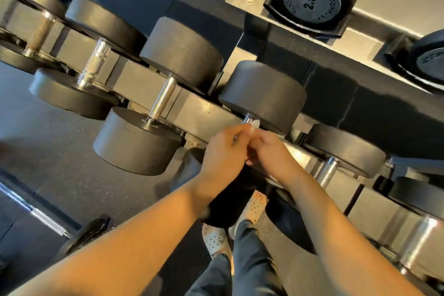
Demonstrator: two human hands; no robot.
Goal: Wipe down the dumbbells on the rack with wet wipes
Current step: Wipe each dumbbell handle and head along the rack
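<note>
Our left grip [223, 151] and right grip [271, 151] both pinch the wet wipe [255, 124]. We hold it at the dumbbell [262, 94] handle.

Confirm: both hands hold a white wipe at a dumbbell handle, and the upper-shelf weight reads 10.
Not 10: that weight reads 2.5, as the head view shows. The left hand and right hand do hold the white wipe at the dumbbell handle.
</note>
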